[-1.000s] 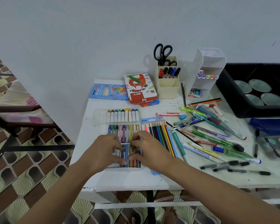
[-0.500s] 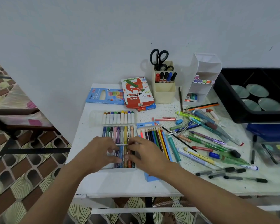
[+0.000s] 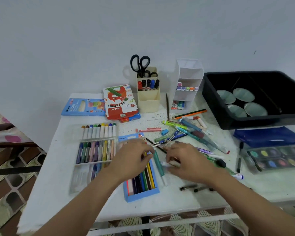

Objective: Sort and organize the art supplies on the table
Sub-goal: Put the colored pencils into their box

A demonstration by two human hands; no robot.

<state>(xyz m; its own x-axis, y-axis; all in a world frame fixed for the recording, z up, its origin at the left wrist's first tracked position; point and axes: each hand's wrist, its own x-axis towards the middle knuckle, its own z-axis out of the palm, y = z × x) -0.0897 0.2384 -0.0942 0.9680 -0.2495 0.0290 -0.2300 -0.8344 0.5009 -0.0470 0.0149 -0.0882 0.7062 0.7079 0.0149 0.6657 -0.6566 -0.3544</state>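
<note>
My left hand (image 3: 133,160) hovers over the top of the blue box of coloured pencils (image 3: 141,195), its curled fingertips at the upper end of a teal pen (image 3: 160,169); a grip is not clear. My right hand (image 3: 189,162) reaches into the loose pile of pens and markers (image 3: 194,132), fingers curled over a white-tipped pen (image 3: 163,163). To the left lies the clear tray of crayons (image 3: 95,150), with a row of white markers (image 3: 99,132) behind it.
At the back stand a beige holder (image 3: 148,103) with scissors and markers and a white tiered organizer (image 3: 187,74). An oil pastels box (image 3: 119,103) and a blue neon box (image 3: 83,107) lie back left. On the right: a black bin (image 3: 245,123), a blue pouch (image 3: 267,136), a watercolour palette (image 3: 276,159).
Both hands left the crayon tray and moved right, to the pencil box and the pen pile. The camera shifted closer and rightward.
</note>
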